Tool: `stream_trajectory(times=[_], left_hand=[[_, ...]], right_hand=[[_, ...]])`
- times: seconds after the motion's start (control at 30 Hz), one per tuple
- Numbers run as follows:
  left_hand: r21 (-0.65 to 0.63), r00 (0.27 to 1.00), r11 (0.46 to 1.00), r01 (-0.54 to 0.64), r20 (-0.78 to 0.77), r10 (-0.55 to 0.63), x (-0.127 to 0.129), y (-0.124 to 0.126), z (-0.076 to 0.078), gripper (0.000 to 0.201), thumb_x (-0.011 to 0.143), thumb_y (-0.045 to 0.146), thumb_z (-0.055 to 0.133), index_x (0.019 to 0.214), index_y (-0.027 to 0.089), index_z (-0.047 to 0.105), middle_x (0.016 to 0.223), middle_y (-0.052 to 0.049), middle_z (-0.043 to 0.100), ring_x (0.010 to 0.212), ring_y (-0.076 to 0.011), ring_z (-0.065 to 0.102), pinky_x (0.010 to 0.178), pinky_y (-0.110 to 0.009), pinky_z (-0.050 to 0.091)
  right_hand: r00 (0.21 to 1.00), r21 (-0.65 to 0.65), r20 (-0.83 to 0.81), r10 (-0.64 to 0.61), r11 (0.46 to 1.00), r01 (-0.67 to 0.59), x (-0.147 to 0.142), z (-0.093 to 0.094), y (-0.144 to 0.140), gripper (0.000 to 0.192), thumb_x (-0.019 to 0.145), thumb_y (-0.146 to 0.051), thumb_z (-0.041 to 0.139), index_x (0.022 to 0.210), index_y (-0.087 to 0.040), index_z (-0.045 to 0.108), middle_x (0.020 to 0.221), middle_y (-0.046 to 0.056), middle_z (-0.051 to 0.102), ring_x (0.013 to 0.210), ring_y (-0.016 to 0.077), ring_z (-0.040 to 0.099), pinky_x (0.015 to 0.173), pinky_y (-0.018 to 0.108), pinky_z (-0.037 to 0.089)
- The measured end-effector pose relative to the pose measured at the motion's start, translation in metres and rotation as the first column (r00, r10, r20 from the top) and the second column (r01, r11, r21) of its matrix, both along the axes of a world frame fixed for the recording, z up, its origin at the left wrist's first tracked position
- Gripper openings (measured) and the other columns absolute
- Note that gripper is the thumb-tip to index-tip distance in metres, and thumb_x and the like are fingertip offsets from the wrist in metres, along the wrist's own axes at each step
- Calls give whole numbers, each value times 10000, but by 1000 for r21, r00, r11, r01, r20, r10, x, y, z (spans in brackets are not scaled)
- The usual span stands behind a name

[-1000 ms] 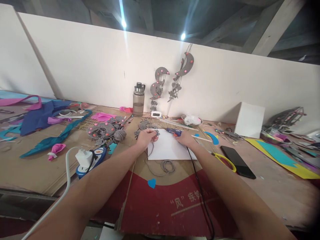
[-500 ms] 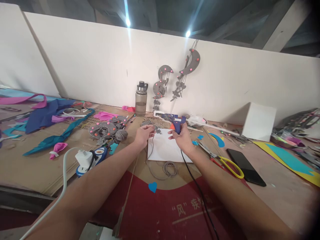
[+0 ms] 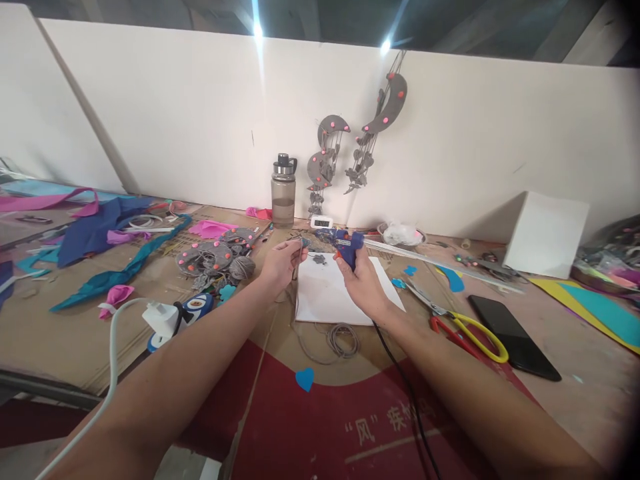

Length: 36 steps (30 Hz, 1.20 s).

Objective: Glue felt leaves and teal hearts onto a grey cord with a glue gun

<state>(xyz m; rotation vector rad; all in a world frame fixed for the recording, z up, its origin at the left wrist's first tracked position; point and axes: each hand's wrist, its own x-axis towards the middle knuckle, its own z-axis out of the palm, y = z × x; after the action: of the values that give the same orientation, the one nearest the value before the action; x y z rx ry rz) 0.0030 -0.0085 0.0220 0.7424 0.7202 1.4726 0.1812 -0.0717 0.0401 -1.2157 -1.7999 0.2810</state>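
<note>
My right hand (image 3: 365, 283) is wrapped around a blue hot glue gun (image 3: 349, 250), its nozzle pointing left toward my other hand. Between the fingertips of my left hand (image 3: 283, 267) is a small grey piece (image 3: 305, 244), partly hidden, so its shape is unclear. Both hands are over a white board (image 3: 335, 297). A grey flower-shaped cutout (image 3: 319, 259) lies on the board near its far edge. Grey cord (image 3: 343, 341) is coiled on the cardboard in front of the board. The black cable (image 3: 400, 373) of the glue gun trails under my right forearm.
A water bottle (image 3: 283, 193) stands by the wall, near hanging grey moon ornaments (image 3: 330, 150). Scissors (image 3: 465, 327) and a phone (image 3: 513, 337) lie on the right. On the left are grey decorated pieces (image 3: 205, 259), a power strip (image 3: 197, 307) and coloured felt (image 3: 90, 230).
My right hand has turned the glue gun and brought its nozzle lower, closer to the left fingers. The left hand has shifted slightly left, and the view has moved a little.
</note>
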Motion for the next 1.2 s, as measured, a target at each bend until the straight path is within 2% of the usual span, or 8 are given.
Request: stream_trajectory(times=[0.2,0.53,0.8,1.2], left_hand=[[-21,1000,1000,13,19,-13,1,-1,2,66,744,89,629,679,84,619,610,-47,632,562,-83,598,555,-176,482],[-3,999,999,36,19,-36,1,1,0,64,751,97,638,689,84,630,631,-49,641,575,-86,614,584,-183,505],[-9,999,1000,-17,-46,17,4,-5,5,91,696,103,699,657,94,618,610,-37,625,578,-95,611,599,-207,495],[38,993,997,-72,-88,75,3,-6,4,166,635,164,766,647,105,611,611,-24,609,600,-114,613,638,-251,499]], right_hand=[[992,10,119,-39,999,38,0,-2,-1,407,925,-367,380,1258,-132,398,1114,165,621,980,272,607,852,394,464],[986,-12,165,-25,1000,28,0,-7,0,347,915,-338,397,1212,-161,425,1087,146,641,963,270,615,838,393,472],[971,-3,226,-78,997,81,-2,-9,-1,346,920,-344,377,1195,-145,441,1083,163,633,971,281,608,839,404,468],[956,13,275,-102,995,103,-3,-9,-2,347,924,-341,379,1197,-146,466,1111,173,620,1019,288,588,877,420,458]])
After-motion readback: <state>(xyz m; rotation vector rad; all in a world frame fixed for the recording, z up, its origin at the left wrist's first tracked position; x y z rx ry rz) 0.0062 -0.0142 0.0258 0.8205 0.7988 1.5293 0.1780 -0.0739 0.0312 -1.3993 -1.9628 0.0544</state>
